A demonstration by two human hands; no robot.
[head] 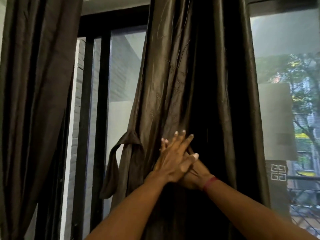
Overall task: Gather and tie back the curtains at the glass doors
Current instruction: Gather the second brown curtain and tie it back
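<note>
A dark brown satin curtain (173,75) hangs in gathered folds at the middle of the glass doors. A tie-back strip of the same cloth (127,141) is looped at its left edge, and the strip's loose end (110,177) droops below. My left hand (173,156) lies flat on the folds with fingers straight. It crosses over my right hand (194,177), which wears a red wrist band and is mostly covered. Two right fingertips (163,140) show past the left hand, against the cloth.
A second dark curtain (34,101) hangs at the far left. Black door frames (102,101) stand between the curtains. Glass panes (280,66) show trees and a balcony railing (304,205) outside at the right.
</note>
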